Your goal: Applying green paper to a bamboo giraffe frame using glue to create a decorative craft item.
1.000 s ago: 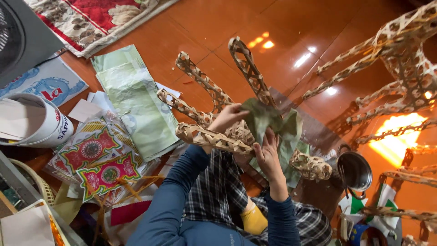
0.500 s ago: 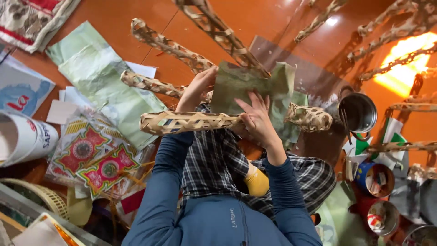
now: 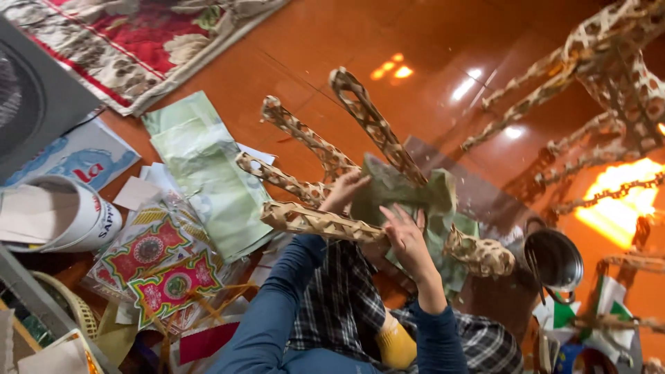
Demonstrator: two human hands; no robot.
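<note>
Both hands press green paper [image 3: 395,190] onto a woven bamboo frame [image 3: 318,221] above the floor, left hand [image 3: 344,190] steadying it, right hand [image 3: 405,235] with fingers spread flat, smoothing the sheet against the lattice

**Packets and labels on the floor**

A clear packet [image 3: 156,266] of red, green and yellow star-patterned sheets lies at lower left. Above it, a white tub [image 3: 59,218] on its side bears a printed label. Behind that lies a flat blue-and-white printed bag [image 3: 76,156].
</note>
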